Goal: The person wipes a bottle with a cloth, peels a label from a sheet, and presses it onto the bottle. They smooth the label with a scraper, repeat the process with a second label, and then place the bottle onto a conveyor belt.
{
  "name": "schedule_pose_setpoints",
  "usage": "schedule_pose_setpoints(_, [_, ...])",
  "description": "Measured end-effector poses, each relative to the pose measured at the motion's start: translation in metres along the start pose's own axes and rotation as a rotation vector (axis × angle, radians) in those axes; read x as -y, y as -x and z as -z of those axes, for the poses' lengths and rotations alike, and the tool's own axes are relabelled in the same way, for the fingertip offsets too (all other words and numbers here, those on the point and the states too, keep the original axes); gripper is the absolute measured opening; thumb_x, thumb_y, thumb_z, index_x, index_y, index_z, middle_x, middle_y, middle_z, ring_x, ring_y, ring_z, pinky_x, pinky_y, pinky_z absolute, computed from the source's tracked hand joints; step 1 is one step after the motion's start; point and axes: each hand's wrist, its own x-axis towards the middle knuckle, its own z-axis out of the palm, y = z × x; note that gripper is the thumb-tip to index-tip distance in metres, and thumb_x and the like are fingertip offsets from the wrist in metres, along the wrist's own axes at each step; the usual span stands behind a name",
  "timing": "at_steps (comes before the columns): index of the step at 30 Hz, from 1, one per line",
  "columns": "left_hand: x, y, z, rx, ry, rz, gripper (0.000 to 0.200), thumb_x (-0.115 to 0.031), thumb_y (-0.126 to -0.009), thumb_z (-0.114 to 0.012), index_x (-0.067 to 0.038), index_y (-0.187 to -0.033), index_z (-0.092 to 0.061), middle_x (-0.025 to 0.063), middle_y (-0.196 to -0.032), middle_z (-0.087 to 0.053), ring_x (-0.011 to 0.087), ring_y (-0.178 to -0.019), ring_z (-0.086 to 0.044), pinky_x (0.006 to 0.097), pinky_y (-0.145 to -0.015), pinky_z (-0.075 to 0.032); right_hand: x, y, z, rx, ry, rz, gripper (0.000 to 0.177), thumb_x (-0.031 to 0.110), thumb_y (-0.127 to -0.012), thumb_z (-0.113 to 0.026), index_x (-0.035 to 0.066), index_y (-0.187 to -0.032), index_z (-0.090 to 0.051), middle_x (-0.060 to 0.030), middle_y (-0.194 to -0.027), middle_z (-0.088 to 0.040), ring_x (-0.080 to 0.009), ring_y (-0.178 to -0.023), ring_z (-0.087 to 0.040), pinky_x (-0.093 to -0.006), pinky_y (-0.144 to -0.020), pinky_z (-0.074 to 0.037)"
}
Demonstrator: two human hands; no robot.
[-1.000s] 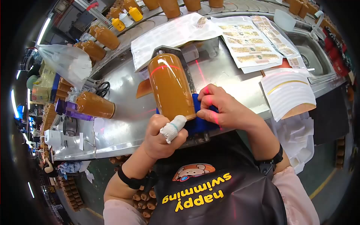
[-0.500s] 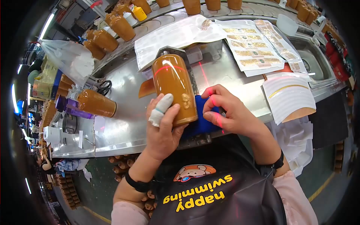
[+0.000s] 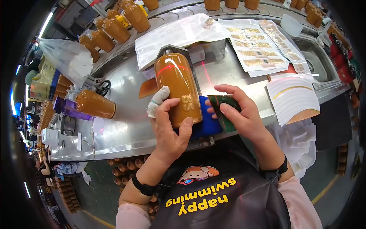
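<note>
A glossy brown bottle [image 3: 176, 82] with raised "65"-like figures lies tilted against a metal holder [image 3: 182, 49], a red laser line across its upper body. My left hand [image 3: 169, 133] grips the bottle's lower end, thumb on the near side, with a white covering on one finger. To the right, my right hand [image 3: 244, 114] pinches a thin dark green flat piece [image 3: 227, 124] between thumb and fingers, apart from the bottle. Between the two hands, a blue cloth [image 3: 209, 121] lies beside the bottle, partly hidden.
Another brown bottle [image 3: 95, 104] lies on the steel table [image 3: 126, 129] at left. Sheets of gold labels [image 3: 259, 49] and a curved-label stack [image 3: 293, 95] are at right, near a sink [image 3: 318, 61]. More brown bottles [image 3: 116, 30] stand on a conveyor behind.
My right hand now holds the dark green piece, which was not visible before. My left hand's fingers have shifted on the bottle. The bottles on the conveyor have moved right.
</note>
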Motion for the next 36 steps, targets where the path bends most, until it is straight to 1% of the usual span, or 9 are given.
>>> schedule_pose_setpoints(4, [-0.005, 0.000, -0.004, -0.087, 0.080, 0.008, 0.041, -0.023, -0.087, -0.066, -0.005, -0.121, -0.050, 0.0198, -0.131, -0.050, 0.0365, -0.123, -0.043, 0.0489, -0.109, -0.027, -0.007, 0.001, 0.001, -0.033, 0.125, 0.080, 0.028, 0.008, -0.094, -0.057, 0.000, -0.120, -0.053, -0.0074, -0.102, -0.064, -0.0096, -0.094, -0.058, -0.0254, -0.084, -0.048])
schedule_pose_setpoints(7, [0.003, 0.013, 0.011, -0.075, -0.190, -0.299, 0.030, -0.020, -0.086, -0.067, -0.012, -0.113, -0.057, 0.0135, -0.119, -0.059, 0.0329, -0.118, -0.046, 0.0543, -0.110, -0.025, -0.014, 0.002, 0.006, -0.052, 0.149, 0.071, 0.024, 0.012, -0.093, -0.060, 0.000, -0.113, -0.055, -0.0059, -0.099, -0.062, -0.0098, -0.092, -0.055, -0.0262, -0.082, -0.047])
schedule_pose_setpoints(8, [0.005, 0.022, 0.011, -0.087, -0.302, -0.393, 0.021, -0.019, -0.084, -0.069, -0.020, -0.104, -0.061, 0.0048, -0.110, -0.064, 0.0269, -0.115, -0.049, 0.0571, -0.111, -0.023, -0.014, 0.002, 0.007, -0.050, 0.153, 0.061, 0.023, 0.012, -0.092, -0.060, 0.000, -0.112, -0.055, -0.0061, -0.099, -0.062, -0.0102, -0.092, -0.055, -0.0265, -0.083, -0.047])
schedule_pose_setpoints(11, [0.011, 0.021, 0.010, -0.081, -0.478, -0.677, 0.023, -0.014, -0.077, -0.071, -0.023, -0.097, -0.065, 0.0078, -0.111, -0.063, 0.0261, -0.115, -0.049, 0.0581, -0.111, -0.024, -0.015, 0.002, 0.007, -0.039, 0.165, 0.040, 0.022, 0.012, -0.092, -0.061, 0.000, -0.109, -0.055, -0.0065, -0.100, -0.062, -0.0107, -0.093, -0.055, -0.0270, -0.083, -0.047])
schedule_pose_setpoints(15, [0.001, 0.010, 0.007, 0.058, -0.471, -0.712, 0.024, -0.012, -0.072, -0.072, -0.024, -0.093, -0.070, 0.0049, -0.109, -0.064, 0.0234, -0.115, -0.050, 0.0566, -0.112, -0.024, -0.016, 0.001, 0.004, -0.051, 0.227, 0.045, 0.021, 0.013, -0.092, -0.061, 0.000, -0.108, -0.056, -0.0058, -0.095, -0.062, -0.0107, -0.088, -0.056, -0.0274, -0.079, -0.048])
schedule_pose_setpoints(22, [0.010, 0.036, 0.016, -0.104, -0.240, -0.331, 0.035, -0.001, -0.075, -0.067, -0.017, -0.106, -0.069, 0.0060, -0.111, -0.066, 0.0255, -0.118, -0.054, 0.0549, -0.114, -0.022, -0.001, -0.004, -0.029, -0.082, 0.208, 0.050, 0.020, 0.016, -0.092, -0.062, 0.002, -0.104, -0.056, -0.0066, -0.081, -0.062, -0.0122, -0.074, -0.057, -0.0301, -0.068, -0.049])
schedule_pose_setpoints(23, [0.010, 0.042, 0.016, -0.112, -0.251, -0.312, 0.036, -0.001, -0.075, -0.067, -0.017, -0.107, -0.068, 0.0065, -0.111, -0.065, 0.0260, -0.118, -0.054, 0.0550, -0.114, -0.022, -0.005, -0.008, -0.037, -0.065, 0.331, 0.258, 0.019, 0.015, -0.092, -0.062, 0.001, -0.103, -0.055, -0.0077, -0.079, -0.062, -0.0136, -0.072, -0.057, -0.0311, -0.067, -0.048])
schedule_pose_setpoints(26, [0.013, 0.052, 0.020, -0.130, -0.268, -0.261, 0.036, -0.001, -0.075, -0.067, -0.018, -0.107, -0.069, 0.0069, -0.111, -0.064, 0.0262, -0.120, -0.053, 0.0547, -0.114, -0.020, -0.006, -0.009, -0.034, -0.121, 0.431, 0.118, 0.020, 0.015, -0.091, -0.062, 0.001, -0.103, -0.055, -0.0109, -0.078, -0.062, -0.0174, -0.070, -0.058, -0.0324, -0.067, -0.049])
schedule_pose_setpoints(36, [0.005, 0.011, 0.002, -0.065, -0.329, -0.177, 0.067, -0.023, -0.084, -0.073, -0.004, -0.142, -0.046, 0.0178, -0.134, -0.057, 0.0377, -0.129, -0.048, 0.0583, -0.114, -0.019, -0.009, -0.008, -0.040, -0.140, 0.387, 0.135, 0.022, 0.015, -0.092, -0.062, -0.001, -0.104, -0.055, -0.0108, -0.080, -0.062, -0.0146, -0.072, -0.058, -0.0310, -0.066, -0.049])
